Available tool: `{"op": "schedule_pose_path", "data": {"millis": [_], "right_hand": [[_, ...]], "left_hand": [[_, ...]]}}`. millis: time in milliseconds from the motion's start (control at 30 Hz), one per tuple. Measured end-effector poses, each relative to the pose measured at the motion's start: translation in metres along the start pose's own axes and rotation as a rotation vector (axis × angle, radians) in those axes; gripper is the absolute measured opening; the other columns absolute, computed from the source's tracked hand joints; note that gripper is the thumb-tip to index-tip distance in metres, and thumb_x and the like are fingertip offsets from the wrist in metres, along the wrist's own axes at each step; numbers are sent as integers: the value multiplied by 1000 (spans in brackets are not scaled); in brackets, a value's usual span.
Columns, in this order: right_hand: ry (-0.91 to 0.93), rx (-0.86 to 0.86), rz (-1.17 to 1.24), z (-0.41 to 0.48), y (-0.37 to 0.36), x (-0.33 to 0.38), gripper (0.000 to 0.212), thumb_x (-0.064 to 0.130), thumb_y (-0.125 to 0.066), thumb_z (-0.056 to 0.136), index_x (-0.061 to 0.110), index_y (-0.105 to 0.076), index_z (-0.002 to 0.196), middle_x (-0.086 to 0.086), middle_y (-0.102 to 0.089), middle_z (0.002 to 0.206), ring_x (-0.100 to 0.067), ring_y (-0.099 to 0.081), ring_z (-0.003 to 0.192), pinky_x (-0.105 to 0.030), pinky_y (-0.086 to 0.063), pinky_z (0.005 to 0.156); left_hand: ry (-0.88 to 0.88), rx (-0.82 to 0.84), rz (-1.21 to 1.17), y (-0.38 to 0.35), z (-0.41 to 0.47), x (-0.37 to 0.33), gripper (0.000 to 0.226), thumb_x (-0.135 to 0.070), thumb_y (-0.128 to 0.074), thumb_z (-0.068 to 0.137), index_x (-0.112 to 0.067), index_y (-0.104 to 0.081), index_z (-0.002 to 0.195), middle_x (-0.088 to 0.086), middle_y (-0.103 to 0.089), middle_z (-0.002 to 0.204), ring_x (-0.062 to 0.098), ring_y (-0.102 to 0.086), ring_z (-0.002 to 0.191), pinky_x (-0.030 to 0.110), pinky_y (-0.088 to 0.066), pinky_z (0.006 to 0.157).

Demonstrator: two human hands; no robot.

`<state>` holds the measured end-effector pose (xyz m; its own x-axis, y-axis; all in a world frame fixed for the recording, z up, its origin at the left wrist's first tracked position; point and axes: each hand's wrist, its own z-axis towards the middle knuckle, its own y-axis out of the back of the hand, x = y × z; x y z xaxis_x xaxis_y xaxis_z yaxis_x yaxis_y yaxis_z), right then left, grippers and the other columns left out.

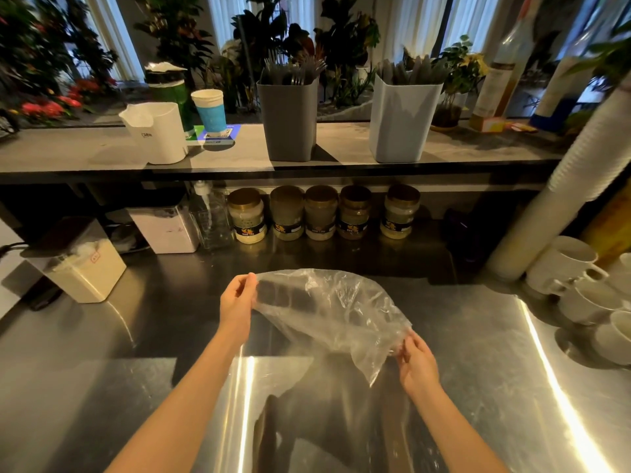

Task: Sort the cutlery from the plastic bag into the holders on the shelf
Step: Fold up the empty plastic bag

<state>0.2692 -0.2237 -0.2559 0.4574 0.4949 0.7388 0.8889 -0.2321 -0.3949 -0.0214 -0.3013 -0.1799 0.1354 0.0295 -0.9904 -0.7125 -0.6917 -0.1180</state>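
Observation:
A clear plastic bag (pixel 327 312) hangs stretched between my two hands above the steel counter (pixel 495 387); I see no cutlery inside it. My left hand (pixel 238 303) pinches its upper left edge. My right hand (pixel 417 361) pinches its lower right corner. On the shelf (pixel 102 151) above stand two holders: a dark grey holder (pixel 288 121) filled with forks and a light grey holder (pixel 403 121) filled with flat-handled cutlery.
A white container (pixel 158 131), a blue paper cup (pixel 209 110) and a bottle (pixel 500 73) share the shelf. Several jars (pixel 321 213), a pump bottle (pixel 211 220) and white bins (pixel 85 268) stand under it. Stacked cups (pixel 580 172) and mugs (pixel 587 288) crowd the right.

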Motion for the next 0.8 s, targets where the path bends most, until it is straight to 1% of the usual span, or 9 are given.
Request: {"op": "schedule_pose_path", "data": {"millis": [100, 133, 267, 367, 433, 500, 600, 700, 800], "right_hand": [[-8, -34, 38, 8, 4, 9, 41, 19, -41, 102, 7, -39, 141, -12, -56, 127, -22, -57, 113, -27, -48, 93], [-31, -41, 42, 13, 5, 6, 44, 29, -42, 101, 12, -39, 141, -12, -51, 135, -24, -52, 120, -32, -44, 99], [-186, 53, -87, 2, -3, -19, 58, 55, -56, 86, 14, -54, 128, -18, -62, 123, -26, -60, 103, -49, -46, 98], [-204, 95, -338, -21, -8, -34, 70, 34, -74, 80, 15, -38, 137, -20, -60, 122, -28, -58, 103, -40, -50, 85], [-151, 49, -506, -22, -7, -39, 69, 8, -68, 85, 11, -29, 141, -16, -55, 128, -31, -57, 110, -44, -48, 95], [-110, 3, -608, -18, -5, -43, 61, -8, -59, 84, 5, -36, 139, -16, -59, 122, -30, -58, 105, -44, -48, 95], [37, -74, -701, -17, 3, -36, 50, -17, -46, 81, 1, -51, 127, -13, -62, 109, -28, -57, 100, -42, -49, 91], [210, -86, -673, -23, 15, -24, 40, -14, -46, 86, 8, -55, 118, -8, -61, 111, -22, -57, 99, -35, -46, 90], [269, 44, -762, -26, 28, -24, 57, -23, -40, 81, 12, -48, 125, -5, -53, 115, -21, -51, 110, -29, -42, 89]], "left_hand": [[-21, -9, 36, 2, -1, 12, 11, -18, -52, 97, -14, -60, 91, 5, -55, 83, 15, -50, 77, 30, -43, 75], [-23, -19, 46, 1, -3, 17, 9, -18, -53, 96, -15, -59, 90, 7, -54, 85, 18, -48, 79, 32, -42, 75], [2, -30, 115, -10, -23, 35, 12, -16, -52, 97, -13, -52, 85, 6, -45, 77, 19, -40, 72, 27, -37, 66], [58, 12, 168, -15, -37, 43, 19, -21, -49, 98, -4, -53, 91, 4, -47, 76, 12, -42, 69, 23, -38, 65], [77, 50, 187, -13, -42, 48, 24, -22, -47, 99, 1, -52, 94, 4, -49, 76, 11, -46, 69, 22, -40, 67], [83, 86, 244, -10, -43, 51, 25, -21, -45, 100, 1, -51, 90, 4, -50, 73, 13, -49, 68, 23, -41, 67], [30, 38, 313, 0, -39, 53, 27, -19, -43, 100, -5, -44, 76, 4, -39, 65, 15, -36, 62, 27, -33, 59], [-68, -98, 371, 19, -30, 55, 32, -16, -49, 97, -1, -41, 70, 5, -33, 65, 14, -28, 60, 27, -25, 54], [-25, -12, 428, 30, -33, 64, 34, -14, -61, 90, -8, -44, 61, 0, -34, 57, 8, -27, 53, 29, -24, 54]]}}
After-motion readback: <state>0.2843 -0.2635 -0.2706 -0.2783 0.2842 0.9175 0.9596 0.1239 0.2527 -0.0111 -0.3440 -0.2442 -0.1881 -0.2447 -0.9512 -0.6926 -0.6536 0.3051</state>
